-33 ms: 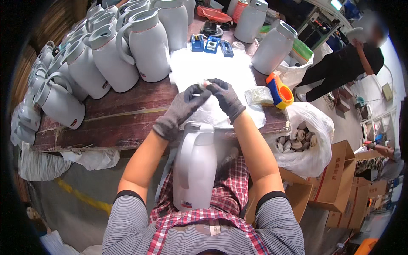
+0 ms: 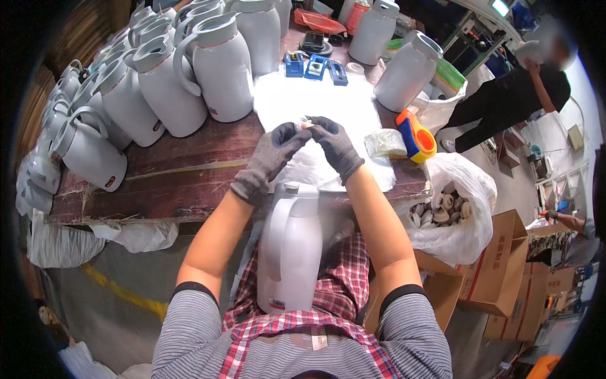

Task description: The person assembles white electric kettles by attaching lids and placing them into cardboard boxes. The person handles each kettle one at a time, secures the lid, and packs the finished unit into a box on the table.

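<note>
Both my hands wear grey gloves and meet above a stack of white sheets (image 2: 315, 95) on the table. The fingers of my left hand (image 2: 278, 148) are closed in a pinch. My right hand (image 2: 334, 144) pinches too, fingertips against the left ones. A small whitish bit shows between them, too small to name. Beneath the hands, the top of the stack looks like thin, crumpled film. A pale grey vacuum jug (image 2: 293, 246) with a handle and lid stands upright at my lap, below my hands and touched by neither.
Many grey jugs (image 2: 170, 88) crowd the table's left. Blue tape dispensers (image 2: 315, 66) sit beyond the sheets. Right are a clear tape roll (image 2: 385, 143), an orange-and-blue tape dispenser (image 2: 416, 136), a bag of round parts (image 2: 476, 189) and cardboard boxes (image 2: 495, 265). Another person (image 2: 524, 88) stands behind.
My left hand has shifted very slightly to the right. Both hands stay pinched together, and the jug at my lap stands as before.
</note>
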Available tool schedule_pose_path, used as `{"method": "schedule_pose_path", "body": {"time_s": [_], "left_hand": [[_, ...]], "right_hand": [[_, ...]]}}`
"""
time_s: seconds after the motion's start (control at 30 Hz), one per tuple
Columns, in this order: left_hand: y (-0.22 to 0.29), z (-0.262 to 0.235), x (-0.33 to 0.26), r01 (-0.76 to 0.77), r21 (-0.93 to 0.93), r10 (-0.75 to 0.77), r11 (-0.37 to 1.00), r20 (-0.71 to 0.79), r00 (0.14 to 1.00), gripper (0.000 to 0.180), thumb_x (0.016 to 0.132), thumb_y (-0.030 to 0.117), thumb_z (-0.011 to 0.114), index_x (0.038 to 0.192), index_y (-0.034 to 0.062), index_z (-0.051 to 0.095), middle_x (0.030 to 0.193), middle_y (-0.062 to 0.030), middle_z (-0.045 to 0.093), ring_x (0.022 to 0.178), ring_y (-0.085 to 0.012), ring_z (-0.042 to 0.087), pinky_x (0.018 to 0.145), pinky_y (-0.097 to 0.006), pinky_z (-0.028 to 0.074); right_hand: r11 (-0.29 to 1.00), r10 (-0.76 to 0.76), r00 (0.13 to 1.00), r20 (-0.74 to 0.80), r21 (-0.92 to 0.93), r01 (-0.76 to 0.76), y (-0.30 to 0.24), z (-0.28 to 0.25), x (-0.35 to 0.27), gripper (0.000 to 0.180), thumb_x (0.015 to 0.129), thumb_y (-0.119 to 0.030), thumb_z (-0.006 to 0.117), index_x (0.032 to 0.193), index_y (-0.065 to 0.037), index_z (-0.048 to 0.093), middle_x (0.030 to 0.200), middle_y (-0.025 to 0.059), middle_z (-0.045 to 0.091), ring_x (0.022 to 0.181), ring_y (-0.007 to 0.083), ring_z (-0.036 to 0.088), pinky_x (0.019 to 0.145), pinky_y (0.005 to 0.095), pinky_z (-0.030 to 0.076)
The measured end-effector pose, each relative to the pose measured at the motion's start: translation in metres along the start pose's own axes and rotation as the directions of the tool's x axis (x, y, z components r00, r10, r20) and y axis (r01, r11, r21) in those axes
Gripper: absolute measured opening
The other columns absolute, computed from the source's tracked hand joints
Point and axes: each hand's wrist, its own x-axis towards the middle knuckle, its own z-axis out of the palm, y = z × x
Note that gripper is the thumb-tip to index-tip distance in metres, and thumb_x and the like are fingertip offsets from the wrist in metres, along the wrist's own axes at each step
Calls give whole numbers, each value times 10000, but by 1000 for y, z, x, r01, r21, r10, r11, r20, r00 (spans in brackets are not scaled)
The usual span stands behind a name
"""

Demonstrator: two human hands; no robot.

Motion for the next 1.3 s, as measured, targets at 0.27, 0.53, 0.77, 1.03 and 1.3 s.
{"method": "schedule_pose_path", "body": {"time_s": [0.27,0.53,0.77,1.03,1.3], "left_hand": [[-38,-12,13,-170,-226,110,959,-253,961,251,862,115,722,1013,37,536,852,-59,643,719,-101,625,627,-235,527],[-32,-6,-17,-16,176,45,984,-162,986,127,850,86,675,922,-3,620,874,-52,637,819,-116,590,743,-274,493],[-83,-28,-119,-261,602,405,755,-114,907,93,845,91,640,850,14,587,829,-144,588,748,-285,601,683,-351,481],[-83,-30,-146,207,525,-117,825,-201,973,276,882,236,617,1048,15,607,960,-214,651,885,-367,629,794,-378,492],[-92,-14,-148,384,19,-382,923,-66,922,249,936,300,608,994,60,576,766,7,562,600,-76,475,513,-231,404]], "right_hand": [[990,-132,913,-387,-10,138,29,-24,11,316,949,-255,608,1075,32,648,949,45,661,894,114,591,835,249,467],[942,-275,949,-153,155,297,23,-7,-32,263,959,-282,595,856,-40,577,726,-35,503,680,63,459,610,231,403],[567,-436,891,128,-729,383,78,-26,-138,256,910,-242,600,852,7,606,854,195,644,917,378,620,828,426,473],[762,-317,948,-27,-603,238,96,-8,-182,348,933,-344,524,898,-7,603,814,205,610,821,404,612,714,429,484],[985,95,969,-230,-117,-124,153,-32,-178,526,941,-541,476,1159,-72,571,995,173,635,890,227,618,882,352,462]]}}
